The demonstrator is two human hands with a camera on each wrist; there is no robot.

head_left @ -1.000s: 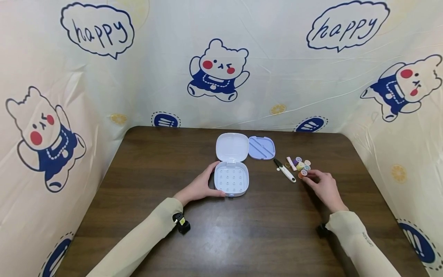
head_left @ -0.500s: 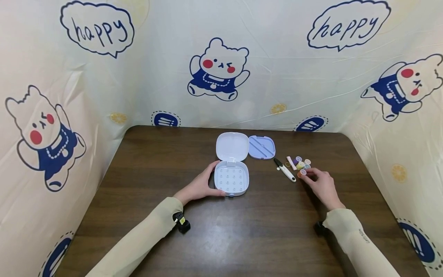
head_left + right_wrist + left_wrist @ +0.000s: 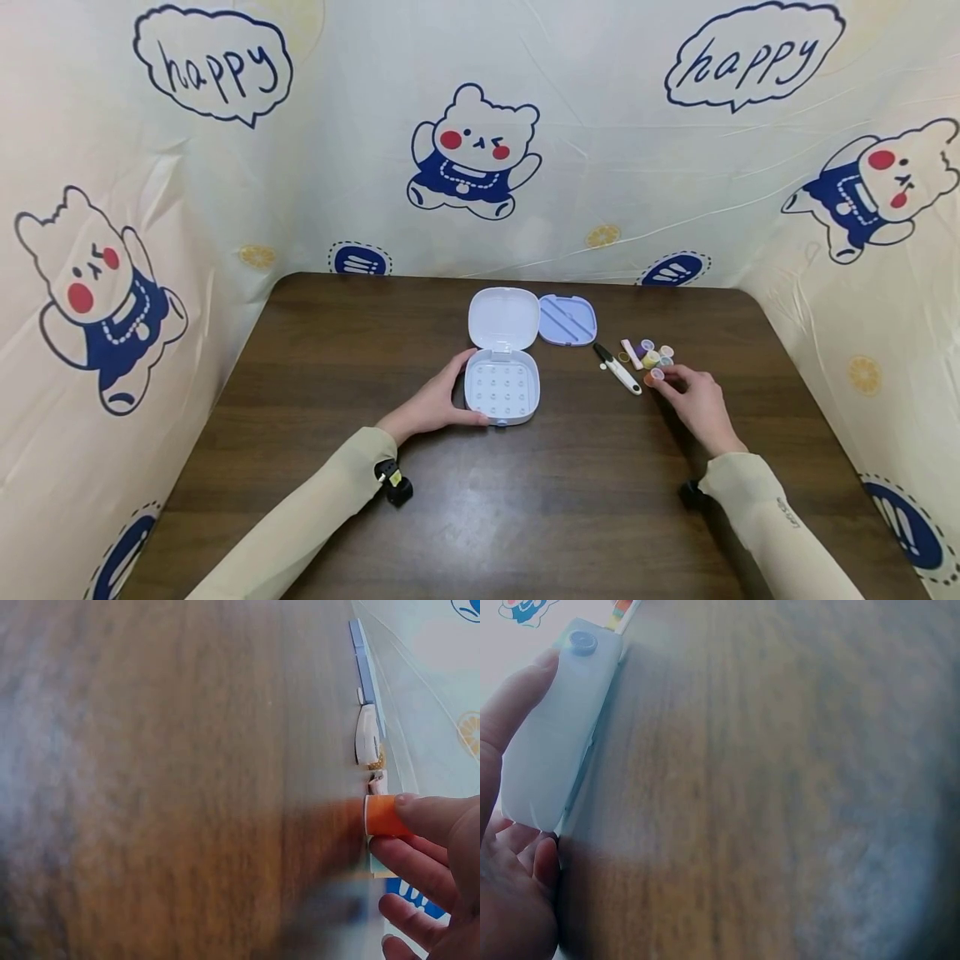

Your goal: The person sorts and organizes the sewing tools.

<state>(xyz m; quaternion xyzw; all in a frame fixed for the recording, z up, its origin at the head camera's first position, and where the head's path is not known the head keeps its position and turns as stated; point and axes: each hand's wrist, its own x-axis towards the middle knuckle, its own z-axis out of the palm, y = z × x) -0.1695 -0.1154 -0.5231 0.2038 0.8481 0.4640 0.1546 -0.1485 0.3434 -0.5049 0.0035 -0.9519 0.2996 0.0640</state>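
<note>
My left hand [image 3: 431, 404] grips a pale sewing box [image 3: 531, 408] by its left side, thumb along the front wall near the catch. The box stands with its hinged lid [image 3: 504, 317] laid back, and rows of small pegs line its floor. In the left wrist view the thumb [image 3: 514, 705] lies against the white front wall, other fingers at its lower end. My right hand [image 3: 703, 408] pinches an orange thread spool [image 3: 384, 815] between thumb and index finger, at the near edge of a cluster of spools [image 3: 650, 359]. The other right fingers are loosely bent.
A lilac tray [image 3: 567, 321] with diagonal bars lies right of the lid. Between it and the spools are a slim white tool with a black end [image 3: 618, 371], a small white disc [image 3: 602, 367] and a pink stick-like piece [image 3: 632, 354]. All stand on the brown table [image 3: 480, 517].
My right hand has shifted slightly left and its fingers have settled on the orange spool. My left hand and the box have stayed in place.
</note>
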